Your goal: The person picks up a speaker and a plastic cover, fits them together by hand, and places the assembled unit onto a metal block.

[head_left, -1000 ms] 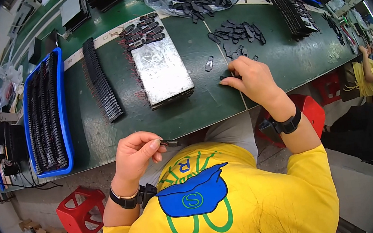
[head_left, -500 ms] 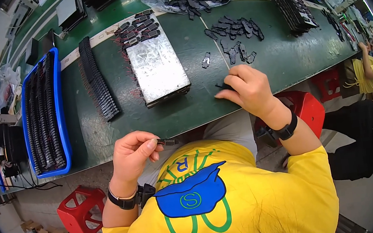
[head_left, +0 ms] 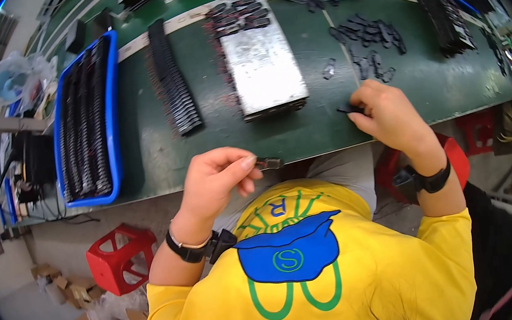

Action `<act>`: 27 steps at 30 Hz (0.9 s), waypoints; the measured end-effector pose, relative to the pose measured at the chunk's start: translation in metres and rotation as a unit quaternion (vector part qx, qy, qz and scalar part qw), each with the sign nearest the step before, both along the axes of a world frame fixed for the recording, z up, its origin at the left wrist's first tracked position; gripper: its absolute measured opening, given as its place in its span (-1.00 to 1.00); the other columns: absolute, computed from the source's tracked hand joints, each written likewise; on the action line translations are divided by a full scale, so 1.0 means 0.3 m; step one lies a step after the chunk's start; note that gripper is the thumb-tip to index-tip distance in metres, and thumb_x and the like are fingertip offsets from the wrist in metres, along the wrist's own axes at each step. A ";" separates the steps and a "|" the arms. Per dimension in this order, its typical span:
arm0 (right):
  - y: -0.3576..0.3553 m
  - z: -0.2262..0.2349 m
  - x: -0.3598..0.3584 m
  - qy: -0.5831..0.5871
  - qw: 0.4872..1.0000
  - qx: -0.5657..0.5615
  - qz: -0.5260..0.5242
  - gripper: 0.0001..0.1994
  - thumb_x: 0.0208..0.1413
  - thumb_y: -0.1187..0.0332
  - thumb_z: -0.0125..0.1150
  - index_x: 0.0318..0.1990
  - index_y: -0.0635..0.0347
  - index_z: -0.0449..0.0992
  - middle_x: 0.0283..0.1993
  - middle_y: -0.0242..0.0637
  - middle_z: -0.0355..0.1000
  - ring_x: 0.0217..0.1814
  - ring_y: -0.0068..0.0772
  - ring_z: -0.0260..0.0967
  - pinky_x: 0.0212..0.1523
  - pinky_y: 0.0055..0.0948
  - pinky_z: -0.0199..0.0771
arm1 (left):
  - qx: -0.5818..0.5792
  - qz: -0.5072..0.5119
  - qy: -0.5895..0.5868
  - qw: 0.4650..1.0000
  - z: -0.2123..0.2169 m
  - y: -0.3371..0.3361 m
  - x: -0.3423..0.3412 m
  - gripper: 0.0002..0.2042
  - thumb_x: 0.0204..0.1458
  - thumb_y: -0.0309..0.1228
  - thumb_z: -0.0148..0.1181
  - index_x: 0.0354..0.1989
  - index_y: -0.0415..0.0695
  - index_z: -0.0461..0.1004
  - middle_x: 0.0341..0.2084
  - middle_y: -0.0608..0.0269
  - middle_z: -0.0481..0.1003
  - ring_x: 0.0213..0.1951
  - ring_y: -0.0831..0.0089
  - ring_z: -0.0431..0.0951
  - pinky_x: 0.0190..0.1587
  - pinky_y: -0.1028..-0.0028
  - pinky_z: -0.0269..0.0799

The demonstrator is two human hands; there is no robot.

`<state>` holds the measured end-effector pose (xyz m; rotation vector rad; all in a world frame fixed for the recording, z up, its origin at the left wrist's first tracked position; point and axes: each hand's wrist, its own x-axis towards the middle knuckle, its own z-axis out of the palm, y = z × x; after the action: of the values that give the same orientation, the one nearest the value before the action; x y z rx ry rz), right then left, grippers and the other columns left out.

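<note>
Holding a small dark clip pinched between thumb and forefinger, the left hand sits at the near edge of the green bench, above the person's lap. The clip projects to the right from the fingertips, its long axis roughly level and pointing toward the right hand. The remaining fingers of that hand are curled in.

The right hand rests on the bench surface further right and slightly further out. Its fingertips close on a second dark piece lying flat on the green mat; the piece pokes out leftward from the fingers. Whether it is lifted clear or only touched cannot be told.

Relation noted: the two held pieces point toward each other, well apart, with the bench edge between them. The left hand is nearer the body; the right hand is nearer the loose pile of black parts just beyond it.

Count: two hands, each with one piece. One grey metal plate lies between the hands and the far side. One blue tray filled with rows of black parts stands at left. One long stacked row of black parts lies between tray and plate. One red stool stands below at left. Loose parts in the pile are too many and too small to count
</note>
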<state>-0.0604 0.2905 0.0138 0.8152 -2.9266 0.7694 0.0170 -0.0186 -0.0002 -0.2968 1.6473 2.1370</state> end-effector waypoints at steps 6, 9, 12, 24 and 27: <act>-0.024 -0.037 0.024 0.051 0.998 0.011 -0.023 -0.81 -0.23 0.55 0.29 -0.38 0.29 0.45 -0.41 -0.22 0.36 -0.49 -0.31 0.35 -0.42 -0.40 0.40 | 0.043 0.010 0.005 0.999 -0.009 -0.006 0.006 -0.86 0.08 -0.45 0.17 -0.30 -0.28 0.53 -0.53 0.19 0.56 -0.58 0.63 0.49 -0.54 0.65 0.41; -0.025 -0.071 0.053 0.093 0.986 -0.087 -0.106 -0.78 -0.25 0.58 0.28 -0.35 0.30 0.46 -0.39 -0.23 0.38 -0.48 -0.38 0.35 -0.42 -0.44 0.40 | 0.035 0.018 0.002 0.999 -0.002 0.001 0.006 -0.86 0.08 -0.44 0.16 -0.30 -0.27 0.54 -0.53 0.19 0.56 -0.58 0.63 0.49 -0.54 0.65 0.40; -0.043 -0.046 0.088 0.077 0.979 -0.175 -0.074 -0.76 -0.25 0.60 0.27 -0.33 0.30 0.46 -0.38 -0.22 0.39 -0.47 -0.39 0.34 -0.42 -0.47 0.39 | 0.032 0.024 0.004 0.999 -0.010 -0.001 0.006 -0.87 0.09 -0.46 0.15 -0.29 -0.28 0.52 -0.53 0.16 0.56 -0.59 0.60 0.50 -0.55 0.64 0.41; -0.260 0.018 0.134 0.088 0.957 -0.232 0.153 -0.69 -0.31 0.60 0.32 -0.29 0.29 0.47 -0.34 -0.17 0.39 -0.41 -0.22 0.37 -0.41 -0.43 0.41 | 0.027 0.009 0.012 1.000 0.001 0.062 -0.003 -0.86 0.10 -0.50 0.12 -0.23 -0.31 0.50 -0.50 0.07 0.56 -0.57 0.52 0.53 -0.53 0.59 0.47; -0.279 0.012 0.135 0.151 0.957 -0.194 0.155 -0.68 -0.29 0.58 0.35 -0.26 0.30 0.47 -0.31 -0.13 0.41 -0.39 -0.14 0.40 -0.41 -0.38 0.45 | 0.034 0.006 0.009 0.999 -0.002 0.064 0.002 -0.85 0.11 -0.50 0.11 -0.22 -0.32 0.50 -0.48 0.06 0.57 -0.55 0.50 0.54 -0.50 0.58 0.49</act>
<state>-0.0198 0.2068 0.0175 1.2311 -2.3029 1.0805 0.0176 0.0005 -0.0007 -0.2696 1.5827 2.2058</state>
